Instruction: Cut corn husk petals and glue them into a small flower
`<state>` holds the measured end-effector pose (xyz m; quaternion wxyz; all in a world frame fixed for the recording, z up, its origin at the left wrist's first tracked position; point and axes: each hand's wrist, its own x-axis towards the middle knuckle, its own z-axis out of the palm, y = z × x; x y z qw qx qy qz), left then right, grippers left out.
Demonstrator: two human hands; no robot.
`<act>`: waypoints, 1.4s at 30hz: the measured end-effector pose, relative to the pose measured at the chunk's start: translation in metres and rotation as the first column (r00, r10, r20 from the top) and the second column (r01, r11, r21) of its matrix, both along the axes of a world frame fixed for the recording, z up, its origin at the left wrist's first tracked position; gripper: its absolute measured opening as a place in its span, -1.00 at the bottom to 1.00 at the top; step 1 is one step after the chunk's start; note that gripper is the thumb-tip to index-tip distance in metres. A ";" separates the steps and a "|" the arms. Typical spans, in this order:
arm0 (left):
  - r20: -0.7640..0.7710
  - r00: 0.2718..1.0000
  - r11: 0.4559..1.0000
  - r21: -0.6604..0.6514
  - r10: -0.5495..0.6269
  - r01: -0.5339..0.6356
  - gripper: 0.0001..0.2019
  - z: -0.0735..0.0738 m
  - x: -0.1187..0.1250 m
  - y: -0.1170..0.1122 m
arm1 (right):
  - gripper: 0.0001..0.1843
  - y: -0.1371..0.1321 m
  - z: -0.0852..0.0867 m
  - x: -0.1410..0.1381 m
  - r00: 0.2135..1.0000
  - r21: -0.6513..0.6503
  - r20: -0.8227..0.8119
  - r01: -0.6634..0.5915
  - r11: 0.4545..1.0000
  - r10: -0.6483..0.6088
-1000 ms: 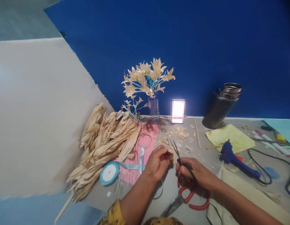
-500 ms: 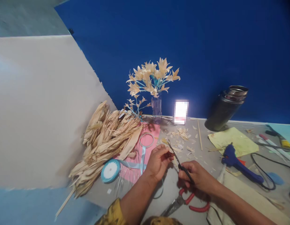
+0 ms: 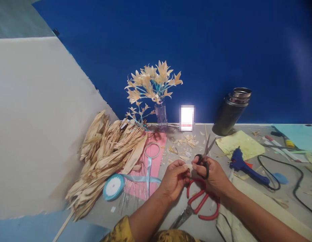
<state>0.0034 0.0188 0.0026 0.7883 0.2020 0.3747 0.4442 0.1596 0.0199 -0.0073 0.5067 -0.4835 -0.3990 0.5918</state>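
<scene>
My left hand [image 3: 174, 178] pinches a little husk scrap [image 3: 189, 165] between thumb and fingertips, over the table [image 3: 289, 193] near its front edge. And my right hand [image 3: 215, 176] grips the black scissors [image 3: 205, 155], blades parted, tips up. The red scissors [image 3: 197, 203] lie just below.

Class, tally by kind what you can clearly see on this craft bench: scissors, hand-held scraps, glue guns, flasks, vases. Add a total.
Scissors: 2 (black-handled pair in the right hand, red-handled pair lying flat)
Hand-held scraps: 1 (pale scrap in the left hand)
Glue guns: 1
Flasks: 1
Vases: 1
Total: 6
</scene>
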 end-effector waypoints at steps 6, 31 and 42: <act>-0.015 1.000 0.999 0.029 0.017 -0.017 -0.70 0.000 0.000 0.001 | -0.53 0.003 0.011 0.001 1.000 -0.045 0.004 0.002 0.999 -0.002; 0.072 0.965 0.965 0.048 0.253 -0.256 -0.73 0.000 -0.001 0.006 | -0.31 -0.014 -0.016 -0.014 0.884 -0.138 0.137 -0.429 0.892 0.447; -0.016 0.995 0.995 0.015 0.096 -0.096 -0.73 0.002 0.000 0.003 | -0.59 0.001 0.010 -0.002 0.998 -0.010 0.010 -0.062 0.998 0.062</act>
